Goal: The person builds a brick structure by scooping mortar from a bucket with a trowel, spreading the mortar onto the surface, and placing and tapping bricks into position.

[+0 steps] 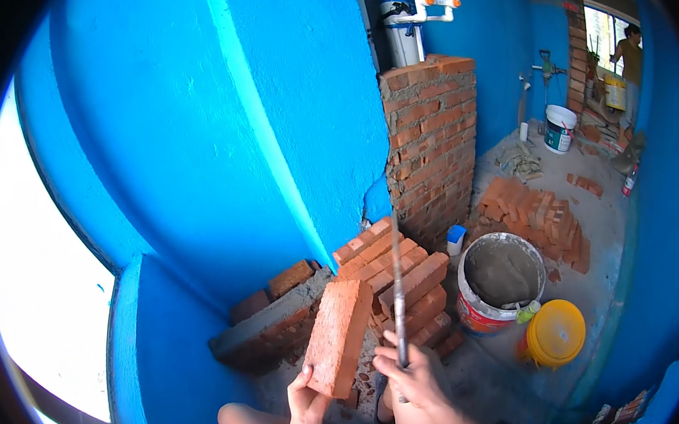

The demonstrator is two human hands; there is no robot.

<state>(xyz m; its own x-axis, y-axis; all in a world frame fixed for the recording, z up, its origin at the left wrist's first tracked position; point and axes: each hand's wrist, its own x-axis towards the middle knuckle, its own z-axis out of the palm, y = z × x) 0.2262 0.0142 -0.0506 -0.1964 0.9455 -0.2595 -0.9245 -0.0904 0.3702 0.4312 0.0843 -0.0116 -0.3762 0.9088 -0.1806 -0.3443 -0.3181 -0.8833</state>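
In the head view my left hand grips a red brick from below, holding it tilted upward at the lower middle. Just right of it, my right hand is closed on a long metal tool with a narrow blade seen almost edge-on, pointing upward. Behind the held brick lies a stack of red bricks. To its left, a low brick course with grey mortar runs beside the blue wall.
A brick column encloses the pipes. At right stand a mortar bucket, a yellow bucket, a brick pile and a white bucket. A person is in the far doorway, top right.
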